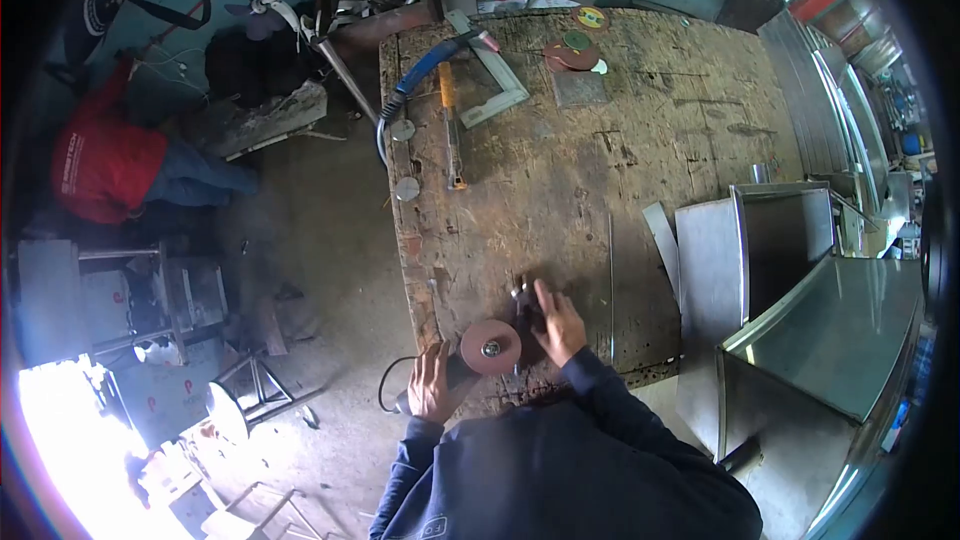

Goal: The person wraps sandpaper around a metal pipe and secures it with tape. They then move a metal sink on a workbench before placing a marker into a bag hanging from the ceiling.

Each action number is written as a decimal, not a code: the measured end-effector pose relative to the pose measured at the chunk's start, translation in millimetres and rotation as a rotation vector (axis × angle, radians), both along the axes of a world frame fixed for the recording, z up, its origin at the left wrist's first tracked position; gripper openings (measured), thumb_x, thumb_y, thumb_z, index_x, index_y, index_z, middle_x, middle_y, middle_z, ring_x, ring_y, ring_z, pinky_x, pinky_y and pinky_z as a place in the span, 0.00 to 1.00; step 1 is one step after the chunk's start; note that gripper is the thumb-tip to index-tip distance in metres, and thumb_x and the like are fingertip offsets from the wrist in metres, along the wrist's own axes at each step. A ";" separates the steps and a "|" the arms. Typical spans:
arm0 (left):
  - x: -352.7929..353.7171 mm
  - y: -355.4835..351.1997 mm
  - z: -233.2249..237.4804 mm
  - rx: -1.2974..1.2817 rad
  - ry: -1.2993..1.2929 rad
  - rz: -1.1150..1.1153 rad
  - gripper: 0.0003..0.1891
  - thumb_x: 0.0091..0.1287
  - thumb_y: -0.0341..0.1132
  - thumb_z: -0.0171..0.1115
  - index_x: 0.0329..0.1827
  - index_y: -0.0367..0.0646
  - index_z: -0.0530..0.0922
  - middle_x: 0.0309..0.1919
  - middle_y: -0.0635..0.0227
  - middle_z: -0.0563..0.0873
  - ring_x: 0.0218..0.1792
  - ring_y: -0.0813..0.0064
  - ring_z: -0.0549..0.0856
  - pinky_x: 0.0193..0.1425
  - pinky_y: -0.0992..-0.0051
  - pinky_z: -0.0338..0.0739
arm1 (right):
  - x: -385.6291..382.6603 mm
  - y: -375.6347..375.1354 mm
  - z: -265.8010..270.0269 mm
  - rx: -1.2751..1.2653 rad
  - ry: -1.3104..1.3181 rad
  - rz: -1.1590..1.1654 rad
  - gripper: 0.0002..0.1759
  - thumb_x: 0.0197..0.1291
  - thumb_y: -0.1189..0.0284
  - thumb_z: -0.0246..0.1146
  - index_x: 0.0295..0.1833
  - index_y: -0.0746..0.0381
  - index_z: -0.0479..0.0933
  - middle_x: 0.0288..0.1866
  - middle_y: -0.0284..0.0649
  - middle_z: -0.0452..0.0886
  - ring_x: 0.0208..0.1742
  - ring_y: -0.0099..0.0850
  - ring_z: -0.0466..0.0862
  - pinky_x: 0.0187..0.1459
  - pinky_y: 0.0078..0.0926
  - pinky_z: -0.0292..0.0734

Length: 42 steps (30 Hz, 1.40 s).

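Observation:
An angle grinder with a reddish-brown disc (491, 347) lies at the near edge of the wooden workbench (560, 210), its disc facing up. My left hand (430, 385) is wrapped round the grinder's body, left of the disc. Just right of the disc, my right hand (560, 325) has its fingers stretched forward beside a small dark object (526, 310); whether it touches that object is unclear. A thin metal rod (611, 285) lies right of my right hand.
A blue torch (425, 65), an orange-handled tool (449, 120), a metal frame (500, 85) and discs (572, 55) lie at the bench's far side. Sheet-metal boxes (710, 270) stand right. A person in red (110, 160) is at the far left.

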State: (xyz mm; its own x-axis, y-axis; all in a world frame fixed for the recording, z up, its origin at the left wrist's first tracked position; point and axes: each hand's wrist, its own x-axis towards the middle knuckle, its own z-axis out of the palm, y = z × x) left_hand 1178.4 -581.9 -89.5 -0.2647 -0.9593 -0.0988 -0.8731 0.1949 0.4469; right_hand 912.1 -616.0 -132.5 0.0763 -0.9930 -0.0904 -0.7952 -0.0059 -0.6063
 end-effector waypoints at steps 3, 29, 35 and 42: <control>2.0 2.5 -3.0 -0.047 -0.003 0.006 0.40 0.50 0.53 0.75 0.64 0.40 0.73 0.55 0.55 0.80 0.53 0.55 0.81 0.55 0.60 0.78 | -25.9 -21.1 -16.0 -0.012 -0.146 -0.096 0.47 0.46 0.77 0.70 0.74 0.65 0.60 0.53 0.58 0.79 0.52 0.55 0.81 0.54 0.43 0.78; 16.2 3.1 -20.5 0.146 -0.140 -0.100 0.41 0.46 0.54 0.77 0.60 0.36 0.76 0.51 0.55 0.83 0.47 0.55 0.84 0.50 0.57 0.78 | -251.8 -548.3 -84.0 -0.067 0.435 -0.085 0.43 0.64 0.30 0.40 0.69 0.50 0.71 0.67 0.50 0.74 0.69 0.50 0.72 0.67 0.50 0.66; 17.1 -32.4 -15.9 0.077 -0.093 0.020 0.45 0.48 0.53 0.77 0.66 0.38 0.71 0.45 0.50 0.83 0.44 0.50 0.83 0.42 0.58 0.80 | -217.3 -424.2 -41.0 -0.409 0.251 -0.299 0.36 0.67 0.39 0.49 0.63 0.58 0.75 0.57 0.53 0.81 0.59 0.53 0.78 0.58 0.51 0.72; -9.6 -169.2 -14.5 -0.221 -0.228 0.252 0.43 0.54 0.53 0.74 0.65 0.32 0.68 0.47 0.48 0.81 0.50 0.47 0.79 0.49 0.56 0.80 | -109.9 -79.1 -19.8 -0.089 0.219 -0.577 0.33 0.64 0.46 0.60 0.62 0.62 0.75 0.59 0.56 0.76 0.62 0.55 0.75 0.57 0.49 0.75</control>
State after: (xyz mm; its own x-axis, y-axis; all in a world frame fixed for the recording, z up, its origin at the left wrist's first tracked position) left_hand 1168.7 -751.2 -104.0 -0.0137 -0.9960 0.0883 -0.9777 0.0318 0.2077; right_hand 802.3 -695.1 -152.2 -0.4860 -0.8729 0.0420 -0.7908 0.4189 -0.4462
